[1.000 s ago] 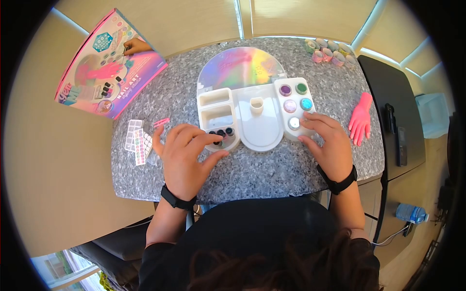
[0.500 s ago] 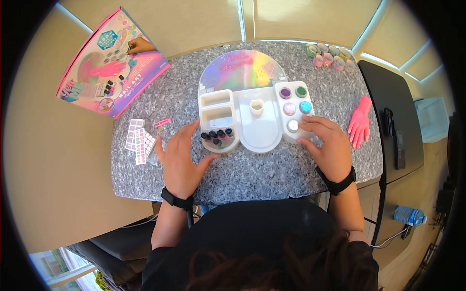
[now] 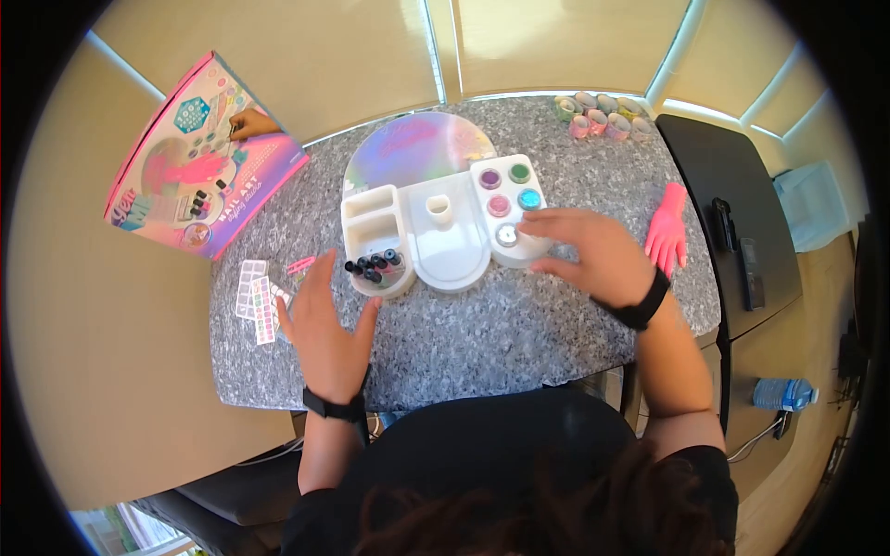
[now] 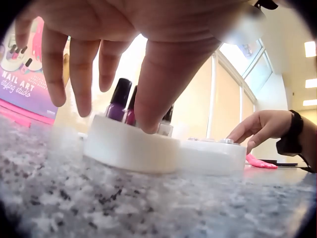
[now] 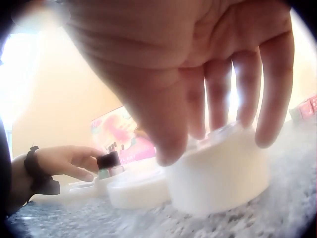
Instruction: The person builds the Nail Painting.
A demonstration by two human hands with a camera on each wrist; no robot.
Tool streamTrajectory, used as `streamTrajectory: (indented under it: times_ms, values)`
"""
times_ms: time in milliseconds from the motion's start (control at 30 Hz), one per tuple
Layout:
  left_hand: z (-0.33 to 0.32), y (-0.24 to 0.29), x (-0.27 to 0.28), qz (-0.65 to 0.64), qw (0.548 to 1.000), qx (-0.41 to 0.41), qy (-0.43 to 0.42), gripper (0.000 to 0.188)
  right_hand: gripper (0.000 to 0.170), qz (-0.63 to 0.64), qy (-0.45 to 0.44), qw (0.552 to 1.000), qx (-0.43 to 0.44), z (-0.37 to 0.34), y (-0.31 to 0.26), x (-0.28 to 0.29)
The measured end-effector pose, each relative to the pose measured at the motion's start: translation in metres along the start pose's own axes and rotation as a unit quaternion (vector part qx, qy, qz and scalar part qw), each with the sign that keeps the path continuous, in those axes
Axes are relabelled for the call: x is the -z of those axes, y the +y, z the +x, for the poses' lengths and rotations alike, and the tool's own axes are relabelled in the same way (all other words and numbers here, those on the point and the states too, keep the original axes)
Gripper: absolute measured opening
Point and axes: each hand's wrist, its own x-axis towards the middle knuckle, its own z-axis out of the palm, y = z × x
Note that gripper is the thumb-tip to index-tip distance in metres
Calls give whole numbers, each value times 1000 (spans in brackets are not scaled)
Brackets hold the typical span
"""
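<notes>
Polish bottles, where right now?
Head view, left of centre: the polish bottles sit in the front-left compartment of the white tray, near the left hand.

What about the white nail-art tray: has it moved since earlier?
Yes: the white tray shifted left, toward the sticker sheets, away from the pink model hand.

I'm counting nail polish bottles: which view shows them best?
The head view: it shows the whole cluster of nail polish bottles from above, no hand in front. The left wrist view shows some from the side, partly behind the left hand; the right wrist view, only some, blurred and small.
</notes>
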Motion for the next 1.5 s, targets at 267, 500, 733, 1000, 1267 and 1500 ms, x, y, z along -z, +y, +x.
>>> streamTrajectory:
  times_ms: [267,500,733,1000,1267,1500]
  values:
    - [-10,20,32,-142,984,-72,79,72,30,-33,15,978,-204,110,132,63]
    - [-13,8,39,-122,985,-68,97,66,24,-244,9,932,-269,158,215,47]
    - [-8,16,41,-135,984,-59,102,61,33,-166,17,948,-270,169,227,40]
    - [-10,19,40,-143,983,-67,92,61,37,-166,-64,933,-313,171,196,36]
    - [-10,21,38,-166,974,-110,107,47,38,-10,8,994,-105,132,97,50]
    - [-6,34,27,-184,957,-213,75,32,13,63,-112,978,163,21,-63,42]
